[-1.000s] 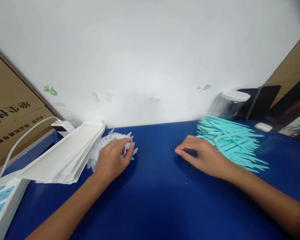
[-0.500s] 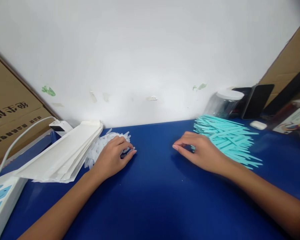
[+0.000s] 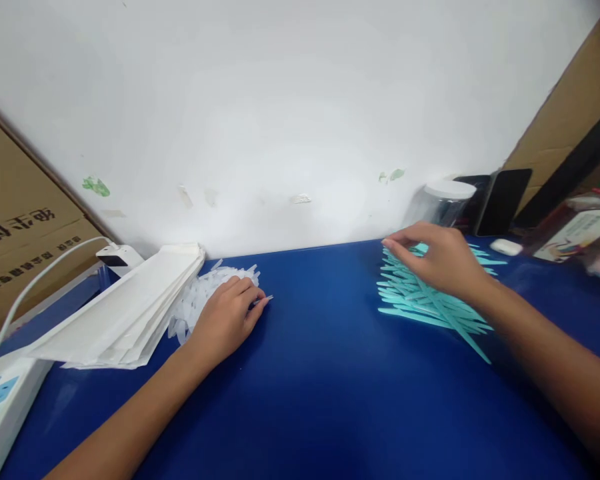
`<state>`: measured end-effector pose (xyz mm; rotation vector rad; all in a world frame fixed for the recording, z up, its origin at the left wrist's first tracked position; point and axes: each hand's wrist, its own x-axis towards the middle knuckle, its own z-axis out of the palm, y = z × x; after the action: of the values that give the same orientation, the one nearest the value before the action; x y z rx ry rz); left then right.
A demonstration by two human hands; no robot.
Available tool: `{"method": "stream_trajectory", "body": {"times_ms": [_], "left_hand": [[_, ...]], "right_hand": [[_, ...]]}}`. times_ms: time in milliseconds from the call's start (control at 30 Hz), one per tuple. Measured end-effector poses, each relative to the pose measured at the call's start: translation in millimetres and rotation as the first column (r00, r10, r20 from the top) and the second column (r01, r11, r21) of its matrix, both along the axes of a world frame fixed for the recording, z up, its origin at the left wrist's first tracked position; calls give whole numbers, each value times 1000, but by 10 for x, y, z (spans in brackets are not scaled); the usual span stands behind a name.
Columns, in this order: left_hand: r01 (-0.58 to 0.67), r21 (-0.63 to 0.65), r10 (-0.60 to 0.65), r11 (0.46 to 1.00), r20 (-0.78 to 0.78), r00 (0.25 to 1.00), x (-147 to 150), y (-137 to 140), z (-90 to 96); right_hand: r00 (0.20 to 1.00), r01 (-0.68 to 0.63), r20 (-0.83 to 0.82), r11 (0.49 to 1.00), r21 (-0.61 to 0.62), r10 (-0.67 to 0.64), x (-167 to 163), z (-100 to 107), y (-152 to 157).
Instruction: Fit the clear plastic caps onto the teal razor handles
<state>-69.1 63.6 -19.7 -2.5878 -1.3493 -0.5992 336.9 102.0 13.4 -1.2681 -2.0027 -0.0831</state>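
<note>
On the left, my left hand [image 3: 233, 310] rests at the right side of a pile of small translucent plastic pieces [image 3: 193, 303]. Its thumb and forefinger pinch one clear plastic piece [image 3: 269, 298], whose tip pokes out past them. My right hand [image 3: 437, 257] is over a heap of thin teal plastic sticks [image 3: 425, 303] on the right. Thumb and forefinger meet at their tips near the heap's far left corner; what they hold, if anything, cannot be made out. The hand and wrist hide part of the heap.
White paper sleeves [image 3: 115, 310] lie stacked at left, by a power strip [image 3: 10, 407] and a white plug-in device [image 3: 120, 259]. A lidded clear jar [image 3: 447, 200], a black phone [image 3: 505, 200], a white case [image 3: 506, 247] and a labelled bottle [image 3: 575, 230] stand at right. Cardboard [image 3: 25, 220] borders the blue table [image 3: 320, 387].
My right hand has moved right and up, from the heap's left side to above it. Several teal sticks lie differently now. My left hand has barely moved; the clear piece shows at its fingertips.
</note>
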Motion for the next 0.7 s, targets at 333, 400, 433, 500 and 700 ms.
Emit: {"method": "stream_trajectory", "body": {"times_ms": [333,400,433,500,700], "left_hand": [[12,27,-10,1000,-78,997,84,-35,-46],[12,32,-10,999,-74,997,103,-38,-56],[20,30,-18,999,-62,998,118,-45,-57],[52,5,-52,999,6,999,161,-71,-48],[115,-164,-50,980,354,934,331,-208,12]], "right_hand": [[972,134,236,831,-540,-3,532,419,-122],[955,137,288,758,-638,70,630,411,-158],[942,157,325,736,-658,89,667,379,-163],[917,198,386,728,-657,99,701,275,-151],[917,158,377,749,-643,131,580,41,-122]]}}
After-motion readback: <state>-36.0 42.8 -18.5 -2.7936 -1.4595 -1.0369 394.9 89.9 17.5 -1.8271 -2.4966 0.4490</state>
